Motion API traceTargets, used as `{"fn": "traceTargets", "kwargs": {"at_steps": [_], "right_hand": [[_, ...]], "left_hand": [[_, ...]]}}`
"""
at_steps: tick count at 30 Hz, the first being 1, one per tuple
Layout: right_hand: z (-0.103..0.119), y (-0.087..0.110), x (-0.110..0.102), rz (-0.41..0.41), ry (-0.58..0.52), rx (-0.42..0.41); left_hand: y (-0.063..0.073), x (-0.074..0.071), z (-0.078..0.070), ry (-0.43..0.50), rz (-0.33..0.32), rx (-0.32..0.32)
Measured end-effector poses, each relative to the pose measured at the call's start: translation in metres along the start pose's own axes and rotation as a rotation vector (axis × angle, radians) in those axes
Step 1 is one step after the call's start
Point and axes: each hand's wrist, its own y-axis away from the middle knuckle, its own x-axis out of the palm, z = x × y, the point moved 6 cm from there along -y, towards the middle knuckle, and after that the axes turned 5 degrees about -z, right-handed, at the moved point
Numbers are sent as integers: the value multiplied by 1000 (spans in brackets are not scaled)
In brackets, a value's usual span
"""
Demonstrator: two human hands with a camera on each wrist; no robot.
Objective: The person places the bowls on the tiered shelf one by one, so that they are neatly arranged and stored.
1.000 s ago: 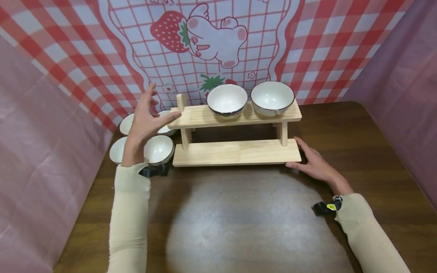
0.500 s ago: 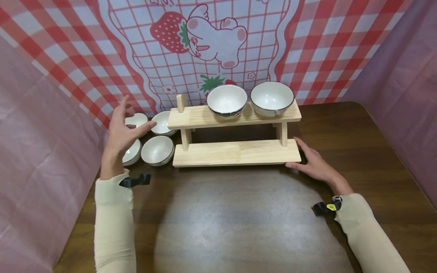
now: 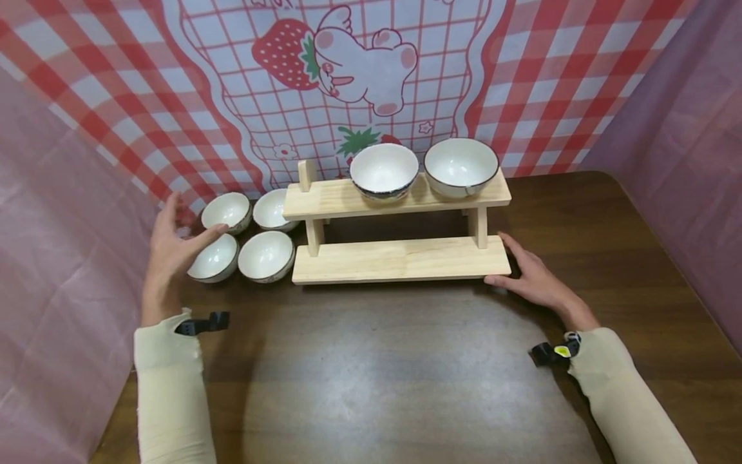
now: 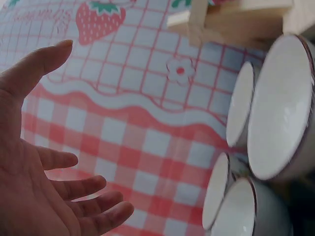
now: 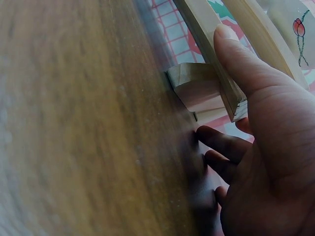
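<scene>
My left hand [image 3: 169, 250] hovers with spread fingers at the left side of several white bowls, its thumb overlapping the near-left bowl [image 3: 214, 260] in the head view. In the left wrist view the palm holds nothing, and the bowls [image 4: 281, 110] are off to the right. Beside that near-left bowl sits another bowl [image 3: 266, 255], with two more behind. My right hand [image 3: 536, 280] grips the right end of the lower board of a two-tier wooden rack [image 3: 400, 259]; in the right wrist view the thumb [image 5: 241, 59] lies along the board.
On the rack's upper board stand a bowl with a dark patterned outside [image 3: 384, 169] and a dark-rimmed bowl [image 3: 462, 166]. A small wooden upright [image 3: 307, 175] rises at its left end. A checked cloth [image 3: 556, 84] hangs behind the brown table [image 3: 371, 374], with pink cloth at both sides.
My left hand has moved left and toward me, away from the rack's upper left end and across the bowls, uncovering them. The right hand stays at the rack.
</scene>
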Motion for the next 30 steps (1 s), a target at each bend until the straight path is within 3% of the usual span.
{"fn": "traceTargets", "kwargs": {"at_steps": [5,14,21,30], "right_hand": [[1,0,0,5,-4,3],[-1,-1,0,10,0,21],[-2,-2,0,16,7,29],[-1,-2,0,14,-7,23]], "left_hand": [[1,-5,23,32,39,-75],[2,-8,56,3,112,-170],[-3,-1,75,-46,173,-136],[-7,11,92,-42,230,-106]]}}
